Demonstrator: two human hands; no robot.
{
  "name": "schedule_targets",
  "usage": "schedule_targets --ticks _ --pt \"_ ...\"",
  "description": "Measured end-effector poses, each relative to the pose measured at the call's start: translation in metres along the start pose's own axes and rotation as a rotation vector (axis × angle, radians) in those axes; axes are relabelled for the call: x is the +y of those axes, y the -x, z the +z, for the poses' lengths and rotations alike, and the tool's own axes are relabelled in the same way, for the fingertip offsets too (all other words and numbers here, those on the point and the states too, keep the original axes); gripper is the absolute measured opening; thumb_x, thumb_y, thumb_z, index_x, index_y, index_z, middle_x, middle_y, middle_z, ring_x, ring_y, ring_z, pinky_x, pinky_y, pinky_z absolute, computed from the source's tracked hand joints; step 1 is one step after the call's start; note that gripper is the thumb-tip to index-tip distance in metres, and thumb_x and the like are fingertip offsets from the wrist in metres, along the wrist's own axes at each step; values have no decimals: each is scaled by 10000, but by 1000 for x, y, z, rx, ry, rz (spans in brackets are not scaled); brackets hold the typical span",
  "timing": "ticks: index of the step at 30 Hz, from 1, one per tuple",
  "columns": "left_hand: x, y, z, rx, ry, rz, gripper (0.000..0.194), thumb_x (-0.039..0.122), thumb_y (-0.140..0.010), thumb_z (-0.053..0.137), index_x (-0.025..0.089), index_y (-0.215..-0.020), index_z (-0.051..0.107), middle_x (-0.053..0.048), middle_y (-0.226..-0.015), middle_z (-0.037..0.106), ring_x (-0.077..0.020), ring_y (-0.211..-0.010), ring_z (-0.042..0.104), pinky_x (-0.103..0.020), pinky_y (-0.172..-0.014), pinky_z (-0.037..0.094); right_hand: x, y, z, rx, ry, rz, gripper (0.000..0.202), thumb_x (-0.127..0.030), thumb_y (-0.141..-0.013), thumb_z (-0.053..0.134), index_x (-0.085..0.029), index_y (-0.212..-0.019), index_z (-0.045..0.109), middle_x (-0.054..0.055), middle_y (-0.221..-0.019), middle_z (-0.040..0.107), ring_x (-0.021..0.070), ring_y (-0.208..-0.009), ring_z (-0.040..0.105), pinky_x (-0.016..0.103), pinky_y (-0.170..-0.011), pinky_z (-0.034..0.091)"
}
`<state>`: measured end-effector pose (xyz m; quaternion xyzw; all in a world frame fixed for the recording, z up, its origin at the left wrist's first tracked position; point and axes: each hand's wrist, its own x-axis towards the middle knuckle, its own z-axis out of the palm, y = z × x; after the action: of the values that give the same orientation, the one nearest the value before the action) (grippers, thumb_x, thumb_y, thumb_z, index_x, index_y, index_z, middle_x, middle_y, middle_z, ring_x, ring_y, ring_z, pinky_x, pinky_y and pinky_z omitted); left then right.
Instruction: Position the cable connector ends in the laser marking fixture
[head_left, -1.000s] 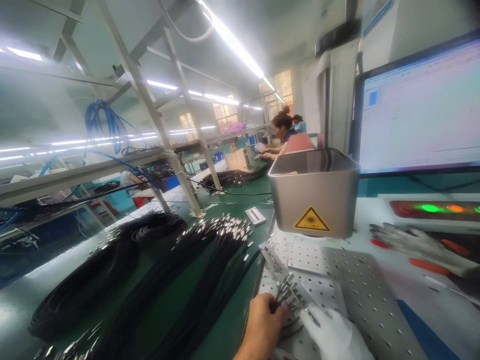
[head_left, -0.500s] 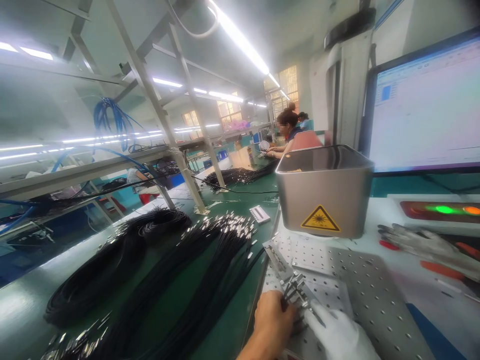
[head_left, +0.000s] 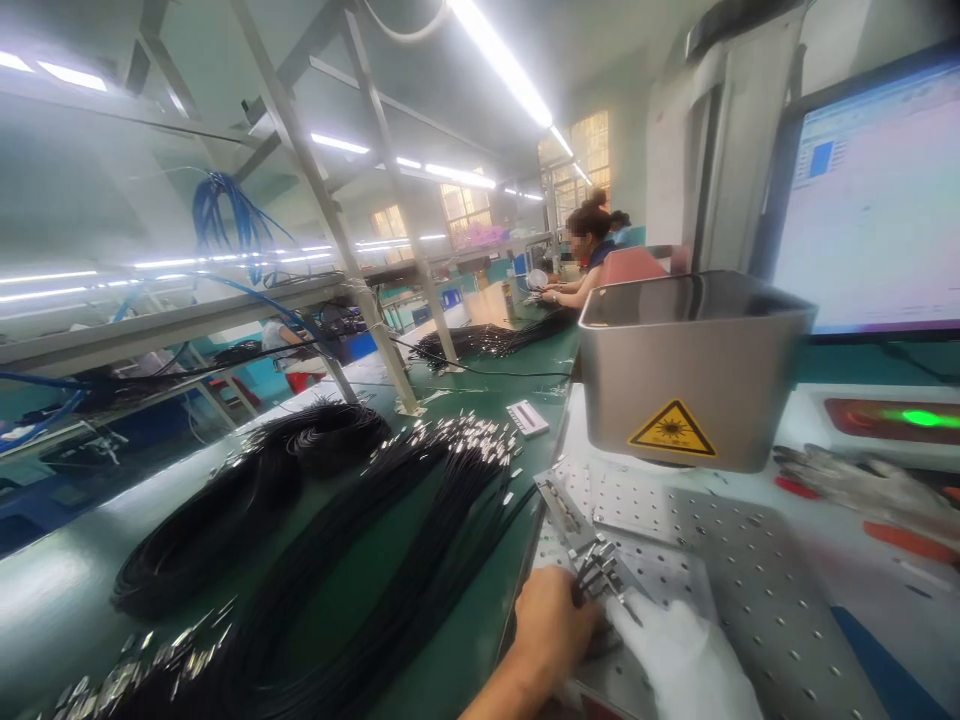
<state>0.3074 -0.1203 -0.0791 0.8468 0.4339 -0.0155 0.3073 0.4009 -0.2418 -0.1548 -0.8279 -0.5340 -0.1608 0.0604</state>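
The person's bare left hand (head_left: 551,625) and white-gloved right hand (head_left: 675,660) are meeting at the near edge of the perforated metal plate (head_left: 750,570), both closing on a small bunch of metal-tipped cable ends (head_left: 600,578). The left hand is clenching the black leads from the left, and the gloved hand is pinching the same bunch from the right, so the two are almost touching, neither clearly nearer. The bunch's long axis is running up and away from the hands toward a slim hinged fixture (head_left: 561,503), which is lying just beyond the tips and pointing toward the grey laser housing (head_left: 694,385) farther back. Heaps of black cables (head_left: 420,540) are lying on the green bench (head_left: 67,590) to the left. Compared with half a second earlier, the hands are sitting slightly right in the picture, the view having swung left; the grasp itself is looking unchanged.
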Motion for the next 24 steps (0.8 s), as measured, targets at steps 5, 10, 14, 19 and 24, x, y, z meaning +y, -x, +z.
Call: schedule_targets --ticks 5,10,14,19,24 --pt "-9 0 -5 1 203 95 228 193 -713 640 190 -546 486 35 -589 437 -157 -684 481 -288 -613 256 2 2 12 23 7 -4 547 -13 -754 535 -407 -1091 709 -13 -1055 710 159 -648 597 255 -536 453" --pt "-26 -10 -1 30 522 106 67 139 -798 542 188 -756 561 62 -565 482 -134 -559 482 -263 -552 308 0 2 9 -4 5 -14 600 -18 -712 562 -392 -1162 695 4 -1170 692 197 -692 628 305 -579 510" --pt "-26 -8 0 33 555 52 155 79 -754 562 208 -716 484 65 -575 501 -122 -553 486 -249 -543 317 -5 0 2 -50 74 -3 627 0 -714 550 -406 -1169 694 -28 -1186 689 215 -700 647 321 -587 538" --pt "-13 0 -7 71 337 42 181 133 -727 626 191 -610 503 27 -616 533 -137 -639 501 -260 -590 318 -8 0 -1 -36 98 10 637 30 -676 553 -382 -1138 703 -54 -1070 714 225 -717 650 326 -591 579" --pt "-6 2 -7 90 180 23 216 149 -744 620 200 -606 462 18 -664 539 -139 -674 473 -272 -601 261 -9 -2 10 -1 162 7 638 31 -721 521 -433 -1118 707 -54 -1088 713 233 -653 652 346 -517 549"
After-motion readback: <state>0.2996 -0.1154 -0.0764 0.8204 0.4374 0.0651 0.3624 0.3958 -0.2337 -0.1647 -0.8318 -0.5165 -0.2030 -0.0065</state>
